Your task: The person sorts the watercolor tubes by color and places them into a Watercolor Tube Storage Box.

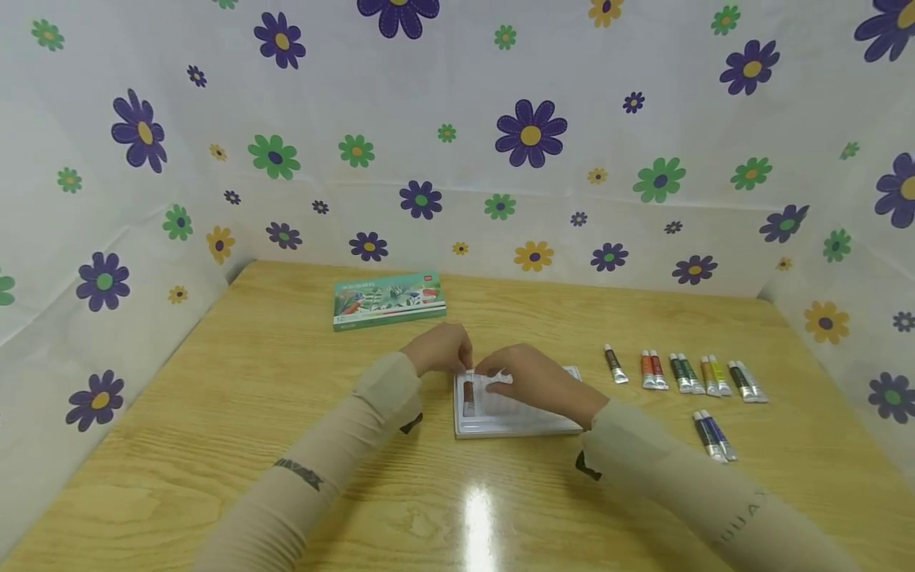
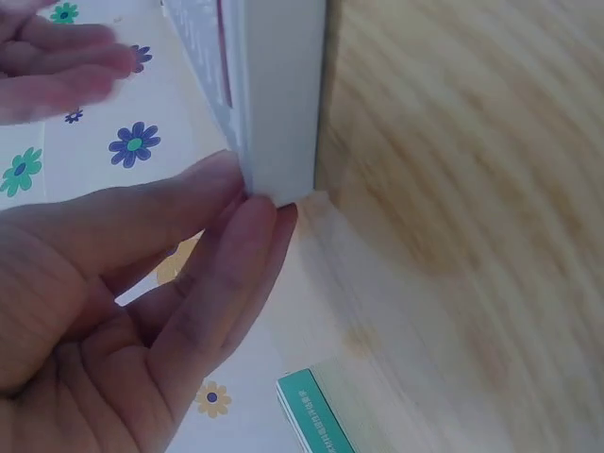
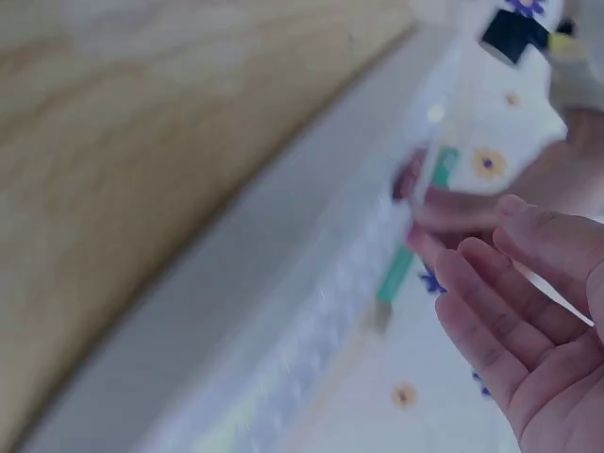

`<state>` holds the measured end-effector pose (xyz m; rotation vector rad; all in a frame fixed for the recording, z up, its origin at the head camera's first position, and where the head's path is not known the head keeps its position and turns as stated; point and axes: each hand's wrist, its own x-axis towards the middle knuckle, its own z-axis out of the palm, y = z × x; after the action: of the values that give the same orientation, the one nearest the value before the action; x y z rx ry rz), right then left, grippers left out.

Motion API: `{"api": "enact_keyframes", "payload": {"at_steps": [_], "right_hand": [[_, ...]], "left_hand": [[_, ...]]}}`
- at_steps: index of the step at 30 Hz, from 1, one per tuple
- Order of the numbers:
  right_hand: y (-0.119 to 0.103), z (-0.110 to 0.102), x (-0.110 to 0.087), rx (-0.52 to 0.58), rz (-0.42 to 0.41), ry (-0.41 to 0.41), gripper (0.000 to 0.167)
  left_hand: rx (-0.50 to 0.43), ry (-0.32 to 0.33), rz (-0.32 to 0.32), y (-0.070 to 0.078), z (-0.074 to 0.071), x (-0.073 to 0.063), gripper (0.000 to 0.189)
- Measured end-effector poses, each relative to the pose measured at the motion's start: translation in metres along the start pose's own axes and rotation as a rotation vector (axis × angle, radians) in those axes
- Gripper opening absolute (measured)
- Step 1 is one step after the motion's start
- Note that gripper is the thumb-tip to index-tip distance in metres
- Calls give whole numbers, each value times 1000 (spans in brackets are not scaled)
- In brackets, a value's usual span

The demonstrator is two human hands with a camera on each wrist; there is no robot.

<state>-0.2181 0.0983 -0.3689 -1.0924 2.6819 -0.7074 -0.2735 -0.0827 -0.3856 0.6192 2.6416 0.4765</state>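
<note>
A white plastic tray (image 1: 518, 427) lies on the table in front of the person. One brown paint tube (image 1: 468, 397) is set in its leftmost slot. My left hand (image 1: 442, 349) pinches the tray's far left corner; in the left wrist view the thumb and fingers (image 2: 247, 236) meet right at that corner. Over the tray hovers my right hand (image 1: 532, 381), its fingers loosely bent. The right wrist view shows that right hand (image 3: 538, 330) with nothing between thumb and fingers.
A green illustrated paint box (image 1: 389, 300) lies at the back left. To the right of the tray are a lone dark brown tube (image 1: 615, 364), several tubes in pairs such as the orange and red tubes (image 1: 654, 370), and a dark and purple pair (image 1: 713, 435) nearer the front.
</note>
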Motion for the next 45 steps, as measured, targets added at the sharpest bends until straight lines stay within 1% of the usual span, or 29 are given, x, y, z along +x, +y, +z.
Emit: {"api": "enact_keyframes", "payload": {"at_steps": [2, 5, 8, 10, 13, 15, 20, 26, 31, 41, 45], "right_hand": [[5, -9, -7, -30, 31, 54, 25], [17, -24, -19, -89, 101, 139, 24], [36, -40, -32, -144, 203, 202, 23], [49, -48, -41, -161, 283, 222, 22], [69, -57, -52, -171, 390, 223, 22], [80, -60, -57, -176, 436, 213, 22], [101, -59, -63, -180, 505, 182, 23], [116, -52, -63, -169, 599, 124, 31], [122, -46, -62, -159, 632, 98, 35], [127, -39, -58, -145, 609, 81, 34], [128, -38, -56, -157, 601, 81, 32]], "left_hand": [[-1, -1, -5, 1, 0, 0, 7], [-15, -2, -17, 2, 1, 0, 7], [-33, -3, -19, 2, 2, -1, 6], [-44, -1, -15, 2, 3, -1, 5], [-43, 3, -6, 2, 4, -1, 5], [-39, 7, -2, 3, 4, -2, 5], [-27, 24, -4, 2, 4, 0, 4], [-21, 27, -20, 2, 7, 3, 4], [-4, 29, -17, 2, 8, 5, 6], [2, 30, -4, 3, 8, 6, 7], [7, 16, -3, 5, 6, 6, 7]]}}
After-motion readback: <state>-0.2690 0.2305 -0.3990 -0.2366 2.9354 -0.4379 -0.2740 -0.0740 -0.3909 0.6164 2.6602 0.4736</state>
